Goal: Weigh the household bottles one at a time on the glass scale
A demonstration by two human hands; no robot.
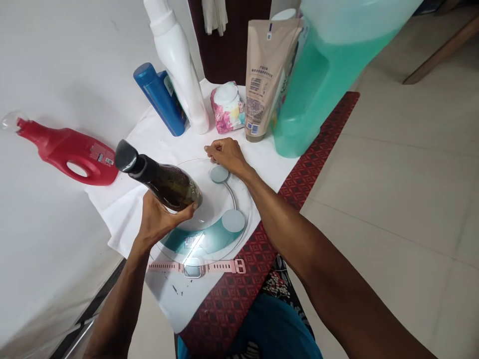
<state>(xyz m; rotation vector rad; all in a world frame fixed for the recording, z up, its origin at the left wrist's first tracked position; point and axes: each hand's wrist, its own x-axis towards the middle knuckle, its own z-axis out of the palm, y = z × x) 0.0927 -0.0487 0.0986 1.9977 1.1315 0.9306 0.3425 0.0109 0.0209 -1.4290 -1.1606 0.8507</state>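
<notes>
My left hand (pixel 164 219) is wrapped round the lower part of a dark pump bottle (pixel 170 184) with a black top. The bottle is on or just above a round glass scale (pixel 205 238); I cannot tell whether its base touches. Near the scale's far edge, my right hand (pixel 226 153) is closed, its fingers curled and thumb side hidden from clear view, by a grey round pad (pixel 219 174). Whether anything is in those fingers does not show. A pink-strapped watch (pixel 192 269) lies along the scale's near edge.
At the back stand a blue bottle (pixel 160 99), a white bottle (pixel 183 70), a colourful packet (pixel 227 109), a beige tube (pixel 264 75) and a large green-liquid jug (pixel 314 89). A red bottle (pixel 71 149) is at left. The white cloth (pixel 168 304) has a red patterned border (pixel 228 309).
</notes>
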